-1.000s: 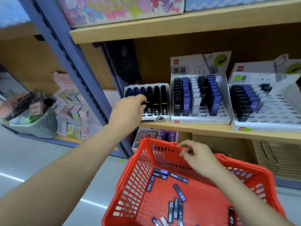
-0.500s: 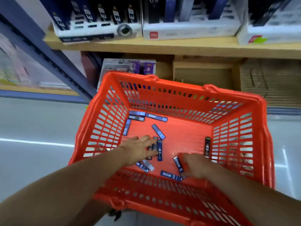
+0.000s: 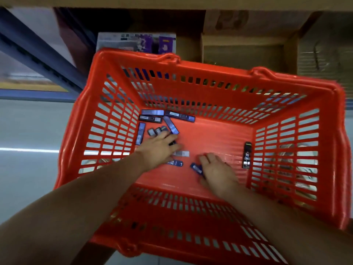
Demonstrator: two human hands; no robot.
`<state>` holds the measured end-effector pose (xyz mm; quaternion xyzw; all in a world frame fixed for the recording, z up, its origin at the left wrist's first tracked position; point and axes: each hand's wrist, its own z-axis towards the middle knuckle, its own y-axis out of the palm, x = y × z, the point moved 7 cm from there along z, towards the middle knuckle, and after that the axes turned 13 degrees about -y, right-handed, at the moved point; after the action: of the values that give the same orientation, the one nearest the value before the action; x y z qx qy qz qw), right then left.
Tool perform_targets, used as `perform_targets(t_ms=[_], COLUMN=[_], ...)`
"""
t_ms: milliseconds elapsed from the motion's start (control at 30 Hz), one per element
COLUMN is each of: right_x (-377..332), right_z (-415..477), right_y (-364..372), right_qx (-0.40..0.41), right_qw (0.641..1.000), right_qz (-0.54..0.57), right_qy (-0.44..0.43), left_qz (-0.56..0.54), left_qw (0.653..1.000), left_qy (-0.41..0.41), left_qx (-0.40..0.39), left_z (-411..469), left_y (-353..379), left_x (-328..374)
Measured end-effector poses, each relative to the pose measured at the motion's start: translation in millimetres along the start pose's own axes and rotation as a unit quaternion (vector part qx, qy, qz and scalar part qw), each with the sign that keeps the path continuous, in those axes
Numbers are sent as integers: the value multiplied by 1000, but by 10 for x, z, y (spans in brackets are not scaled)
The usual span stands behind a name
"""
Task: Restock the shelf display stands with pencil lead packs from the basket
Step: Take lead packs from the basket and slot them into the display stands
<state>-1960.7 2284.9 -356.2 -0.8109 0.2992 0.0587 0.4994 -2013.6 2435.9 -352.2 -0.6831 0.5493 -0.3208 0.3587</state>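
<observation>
My hands are back down in the basket — left hand grips some packs. Right hand touches a blue pack, grip unclear — next load starts.

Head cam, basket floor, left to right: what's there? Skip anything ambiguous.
Inside the red basket: blue pack along the left wall → left hand → right hand → black pack by the right wall. Packs clustered around the hands are left out.

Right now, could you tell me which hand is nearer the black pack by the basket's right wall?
Right. The right hand is inside the basket, just left of the black pack and apart from it; the left hand is farther left, among the blue packs.
</observation>
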Motion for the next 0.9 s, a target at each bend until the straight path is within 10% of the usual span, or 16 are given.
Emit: perform_targets(t_ms=[533, 700, 900], right_x=[444, 672, 760], right_z=[-122, -342, -473], right_y=[15, -265, -285], right_qx=[47, 172, 167], right_qw=[966, 922, 900], right_qz=[141, 151, 93], right_qy=[210, 313, 392], left_qz=[-7, -17, -182], left_qw=[999, 996, 938], left_qy=[-45, -85, -294], left_qx=[13, -15, 34], left_z=[91, 189, 30], left_y=[66, -36, -326], left_x=[469, 608, -144])
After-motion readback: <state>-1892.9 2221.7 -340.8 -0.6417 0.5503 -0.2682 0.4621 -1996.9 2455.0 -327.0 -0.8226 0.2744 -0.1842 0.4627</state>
